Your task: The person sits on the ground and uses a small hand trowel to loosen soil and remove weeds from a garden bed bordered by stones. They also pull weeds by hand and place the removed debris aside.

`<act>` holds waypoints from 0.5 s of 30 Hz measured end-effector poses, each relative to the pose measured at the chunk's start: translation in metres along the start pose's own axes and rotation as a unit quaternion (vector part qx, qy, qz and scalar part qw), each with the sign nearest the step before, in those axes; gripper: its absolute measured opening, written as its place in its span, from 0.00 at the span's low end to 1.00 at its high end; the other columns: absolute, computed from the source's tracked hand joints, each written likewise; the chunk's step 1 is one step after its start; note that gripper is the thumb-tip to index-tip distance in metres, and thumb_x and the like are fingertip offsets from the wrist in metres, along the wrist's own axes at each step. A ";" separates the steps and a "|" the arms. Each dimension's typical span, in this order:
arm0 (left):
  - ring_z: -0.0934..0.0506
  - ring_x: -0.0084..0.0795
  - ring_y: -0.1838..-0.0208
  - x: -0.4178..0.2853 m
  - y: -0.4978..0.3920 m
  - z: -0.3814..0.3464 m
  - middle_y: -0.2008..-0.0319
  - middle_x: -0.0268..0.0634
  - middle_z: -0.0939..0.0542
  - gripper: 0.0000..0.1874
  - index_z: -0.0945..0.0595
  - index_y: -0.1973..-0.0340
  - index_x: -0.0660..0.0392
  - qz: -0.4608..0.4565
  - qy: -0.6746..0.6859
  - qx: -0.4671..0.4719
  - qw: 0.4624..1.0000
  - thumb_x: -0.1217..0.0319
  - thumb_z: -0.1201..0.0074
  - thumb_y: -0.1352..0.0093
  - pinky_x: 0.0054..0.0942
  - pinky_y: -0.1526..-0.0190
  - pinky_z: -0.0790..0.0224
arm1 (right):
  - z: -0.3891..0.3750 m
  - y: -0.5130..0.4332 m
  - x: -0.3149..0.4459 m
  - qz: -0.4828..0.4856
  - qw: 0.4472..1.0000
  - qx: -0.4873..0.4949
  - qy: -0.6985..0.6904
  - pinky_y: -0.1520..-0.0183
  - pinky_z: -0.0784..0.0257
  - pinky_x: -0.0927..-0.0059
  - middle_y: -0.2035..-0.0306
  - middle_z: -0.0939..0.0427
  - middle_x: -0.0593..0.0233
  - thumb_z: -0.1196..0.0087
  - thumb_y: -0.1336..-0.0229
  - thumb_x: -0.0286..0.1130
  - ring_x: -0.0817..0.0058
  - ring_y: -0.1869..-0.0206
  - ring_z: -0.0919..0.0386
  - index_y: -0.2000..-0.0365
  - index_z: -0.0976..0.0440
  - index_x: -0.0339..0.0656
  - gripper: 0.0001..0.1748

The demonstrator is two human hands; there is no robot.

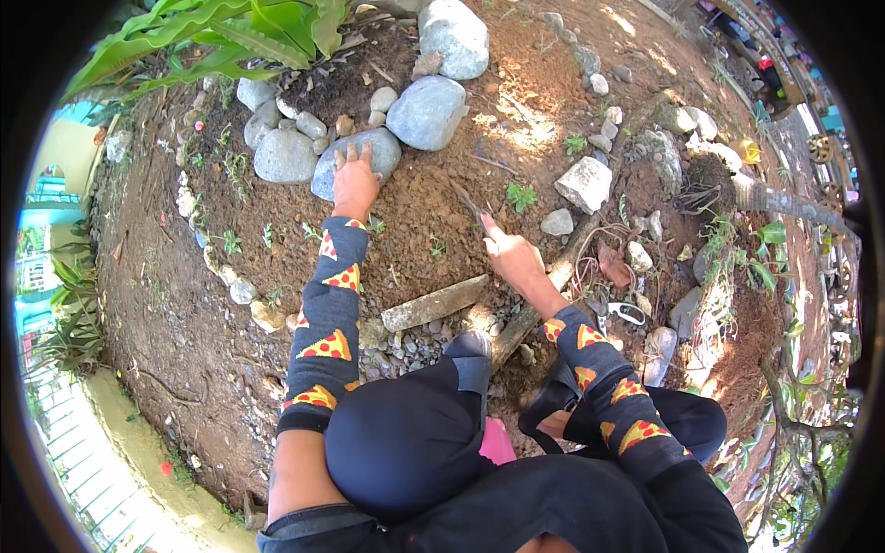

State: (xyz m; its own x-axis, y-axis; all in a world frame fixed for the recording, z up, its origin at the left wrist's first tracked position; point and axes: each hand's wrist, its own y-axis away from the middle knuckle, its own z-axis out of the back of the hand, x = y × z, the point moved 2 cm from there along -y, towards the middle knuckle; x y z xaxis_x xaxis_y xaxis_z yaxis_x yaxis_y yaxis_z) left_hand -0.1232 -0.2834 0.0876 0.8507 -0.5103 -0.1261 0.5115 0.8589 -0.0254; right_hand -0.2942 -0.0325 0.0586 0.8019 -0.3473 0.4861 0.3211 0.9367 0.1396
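Observation:
My left hand (355,181) rests with spread fingers on a large smooth grey stone (386,153), one in a ring of river stones. Between my fingers and thumb on the right, a thin, dark, pointed tool (469,202) is held, its tip toward the bare brown soil (422,207). My right hand (515,259) covers its handle, so I cannot tell its exact kind. A small leafy green seedling (520,197) grows just to the right of that tool. Another grey boulder (427,114) sits up and right of my left hand.
A concrete slab (435,303) and a wooden log (536,314) lie before my feet. White-handled scissors or shears (626,313) rest at the right. A white rock (584,184) stands beyond the log. Broad fern leaves (276,31) overhang the upper left. Small stones (242,292) edge the bed.

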 end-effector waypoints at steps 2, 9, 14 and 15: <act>0.39 0.61 0.35 0.000 0.001 0.000 0.37 0.54 0.36 0.35 0.33 0.38 0.54 -0.003 0.004 0.007 1.000 0.67 0.38 0.41 0.44 0.38 0.40 | 0.009 0.008 0.006 -0.044 0.997 0.060 -0.023 0.73 0.27 0.63 0.71 0.23 0.47 0.58 0.37 0.37 0.59 0.78 0.24 0.54 0.29 0.36 0.18; 0.37 0.60 0.37 0.001 0.004 -0.004 0.39 0.54 0.34 0.37 0.34 0.37 0.53 -0.006 -0.021 -0.009 1.000 0.66 0.38 0.41 0.42 0.40 0.38 | 0.022 0.007 0.004 -0.344 0.566 0.191 -0.725 0.91 0.42 0.75 0.83 0.33 0.67 0.59 0.34 0.42 0.80 0.91 0.38 0.57 0.37 0.49 0.11; 0.36 0.62 0.38 0.000 0.003 -0.004 0.40 0.55 0.33 0.37 0.34 0.38 0.54 -0.010 -0.027 -0.003 1.000 0.66 0.37 0.42 0.42 0.40 0.38 | -0.021 -0.043 -0.002 -0.318 0.677 0.158 -0.645 0.88 0.37 0.70 0.84 0.32 0.68 0.56 0.36 0.43 0.75 0.88 0.34 0.42 0.41 0.55 0.22; 0.36 0.62 0.38 0.000 0.004 -0.004 0.40 0.55 0.33 0.37 0.34 0.38 0.54 -0.008 -0.027 0.000 1.000 0.66 0.37 0.42 0.42 0.40 0.38 | -0.028 -0.042 -0.003 -0.325 0.732 0.141 -0.582 0.87 0.36 0.71 0.85 0.32 0.68 0.56 0.36 0.43 0.74 0.88 0.34 0.40 0.43 0.56 0.25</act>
State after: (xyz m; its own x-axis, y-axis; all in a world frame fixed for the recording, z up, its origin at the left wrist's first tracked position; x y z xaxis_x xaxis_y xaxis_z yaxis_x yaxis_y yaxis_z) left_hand -0.1216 -0.2795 0.0832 0.8473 -0.5262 -0.0722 0.5257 0.8502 -0.0267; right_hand -0.2959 -0.0722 0.0269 -0.5005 -0.6039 0.6203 0.1963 0.6187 0.7607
